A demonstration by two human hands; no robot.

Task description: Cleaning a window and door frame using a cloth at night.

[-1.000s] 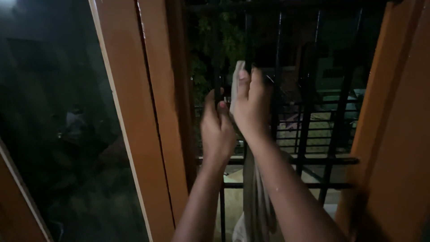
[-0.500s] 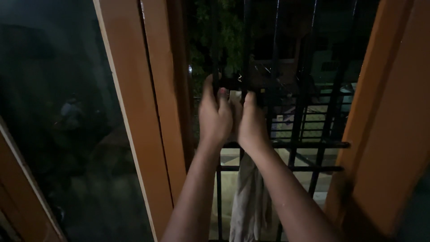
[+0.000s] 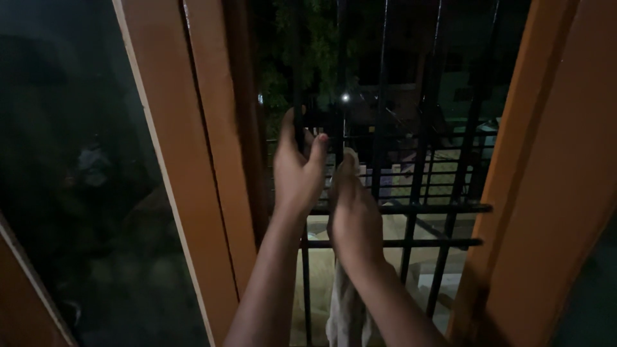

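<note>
I'm at a home window at night: orange wooden frame [image 3: 193, 160], glass pane [image 3: 77, 180], black security grille [image 3: 418, 209], neighbouring buildings [image 3: 443, 167] and tree [image 3: 302, 58] outside.

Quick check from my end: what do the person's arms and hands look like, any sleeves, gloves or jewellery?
Both forearms are bare as far as the frame shows, with no sleeve edge in view. The left hand and the right hand are ungloved. No ring, watch or bracelet shows, though the light is dim. The left thumbnail looks pale or pinkish. No marks or bandages are visible.
</note>
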